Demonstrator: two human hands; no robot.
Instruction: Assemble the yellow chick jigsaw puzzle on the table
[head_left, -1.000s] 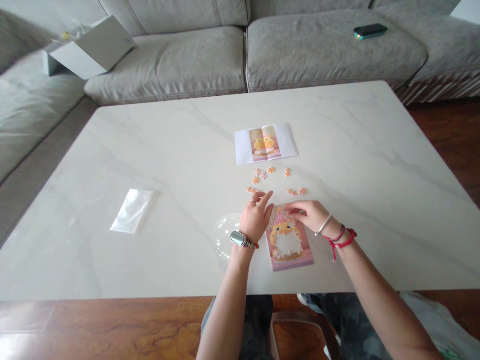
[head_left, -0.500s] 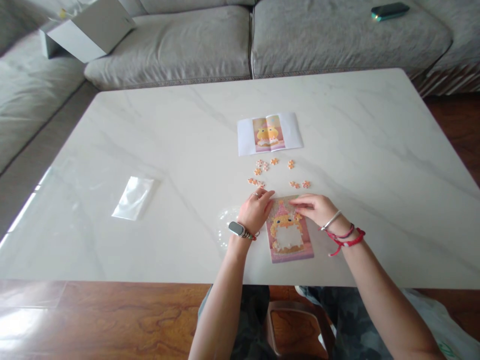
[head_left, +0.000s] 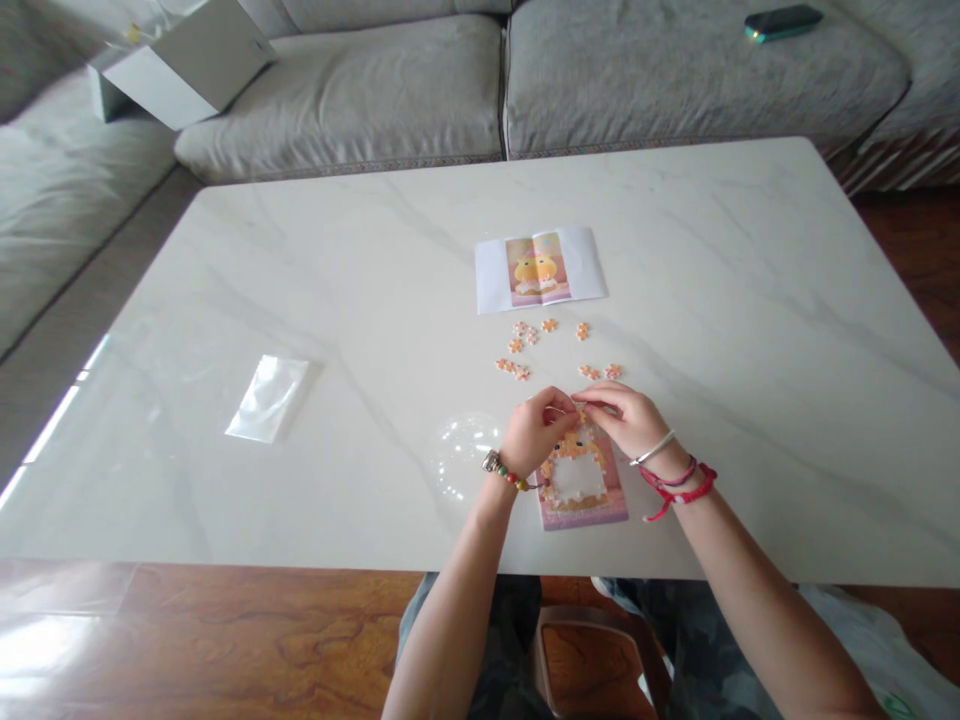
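Observation:
A small jigsaw puzzle (head_left: 616, 505) lies near the table's front edge, pink at its border, with a white gap in the middle of its picture. Over its top part my two hands meet, fingertips almost touching. My left hand (head_left: 538, 432) pinches at a small orange puzzle piece (head_left: 582, 417). My right hand (head_left: 621, 412) has its fingers pressed together at the same spot; whether it also grips that piece is hidden. Beyond the hands lie several loose orange and white puzzle pieces (head_left: 550, 325), scattered in small groups.
Behind the loose pieces lies a creased reference picture (head_left: 581, 262). A clear plastic bag (head_left: 268, 398) rests on the left of the marble table (head_left: 360, 290). Left of the puzzle is a shiny transparent round item (head_left: 461, 455). A grey sofa (head_left: 390, 90) borders the far edge.
My left hand has moved right from the puzzle's upper left corner to meet my right hand, its wrist turning. The right hand has shifted slightly left. The loose pieces stay put.

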